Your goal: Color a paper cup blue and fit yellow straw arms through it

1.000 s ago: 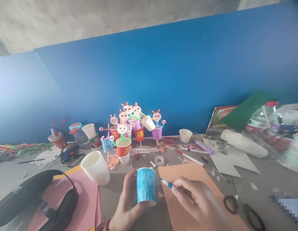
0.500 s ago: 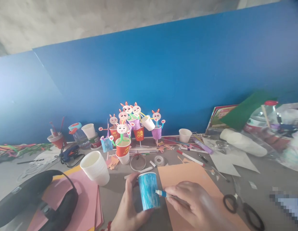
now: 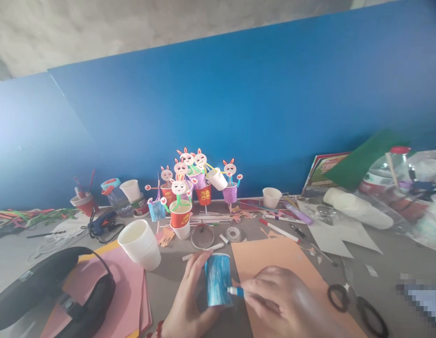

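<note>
My left hand [image 3: 190, 300] grips a paper cup [image 3: 218, 280] by its rim and base, the cup's side streaked with blue colouring. Pinched in my right hand [image 3: 277, 298] is a marker [image 3: 236, 291] with a white end and a blue band. The marker's end meets the cup's lower right side. Under my right hand lies a sheet of orange paper [image 3: 274, 256]. A white marker cap [image 3: 224, 239] and a white pen [image 3: 202, 251] rest behind the cup.
Rabbit-faced cup figures [image 3: 180, 206] stand by the blue wall. Stacked white cups [image 3: 139, 245] are at left, near pink paper [image 3: 129, 291] and a black headset [image 3: 94, 305]. Scissors [image 3: 358, 300] and a tape roll [image 3: 233, 234] lie on the table; a plastic bottle [image 3: 383, 169] stands far right.
The marker's end has moved down along the cup's right side. My left hand has turned the cup slightly and shifted its fingers on the rim.
</note>
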Available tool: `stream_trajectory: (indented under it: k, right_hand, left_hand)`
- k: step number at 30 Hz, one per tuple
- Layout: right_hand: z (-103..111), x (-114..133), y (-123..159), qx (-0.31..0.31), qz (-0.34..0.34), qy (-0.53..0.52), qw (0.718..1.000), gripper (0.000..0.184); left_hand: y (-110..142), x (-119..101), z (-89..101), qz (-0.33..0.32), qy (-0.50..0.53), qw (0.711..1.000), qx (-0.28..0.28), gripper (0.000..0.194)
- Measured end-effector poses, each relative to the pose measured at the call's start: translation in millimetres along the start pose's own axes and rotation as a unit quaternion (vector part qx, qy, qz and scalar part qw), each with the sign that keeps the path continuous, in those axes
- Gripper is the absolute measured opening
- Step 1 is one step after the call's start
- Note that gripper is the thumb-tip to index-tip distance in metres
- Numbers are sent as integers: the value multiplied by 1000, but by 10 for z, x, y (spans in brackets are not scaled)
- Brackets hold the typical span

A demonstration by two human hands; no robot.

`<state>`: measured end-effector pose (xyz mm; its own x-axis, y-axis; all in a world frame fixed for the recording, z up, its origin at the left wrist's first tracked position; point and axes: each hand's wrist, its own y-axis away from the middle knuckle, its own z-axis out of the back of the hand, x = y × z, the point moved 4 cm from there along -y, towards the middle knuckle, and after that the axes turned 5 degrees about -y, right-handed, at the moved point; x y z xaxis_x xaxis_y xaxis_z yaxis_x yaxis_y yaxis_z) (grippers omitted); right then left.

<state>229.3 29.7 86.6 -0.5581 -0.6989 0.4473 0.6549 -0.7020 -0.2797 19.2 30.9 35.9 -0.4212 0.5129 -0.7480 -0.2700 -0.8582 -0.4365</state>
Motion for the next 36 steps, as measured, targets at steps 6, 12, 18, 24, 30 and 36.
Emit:
stream_trajectory:
  k: [6,12,18,24,30,36]
  right_hand:
    - [6,31,-17,15,15,16,1000,33]
    - [27,47,-17,2,14,27,1000,35]
    - [27,44,2,-5,45,-7,999,39]
    - [45,13,-5,-18,16,6,1000,38]
    - [11,23,-2,10,29,-10,999,32]
    - [8,38,8,10,43,-50,998,31]
  left_hand:
    - [-16,-37,-15,-12,-1,1000,19,88]
    - [-40,-78,-31,-31,-21,999,28,88]
    - [-44,-123,-35,-74,-49,995,42,89]
    - [-26,-87,-18,-62,-52,996,45,89]
    - [-27,-64,-43,-58,-13,996,62,91]
    - [-21,-60,-52,-50,24,996,63,89]
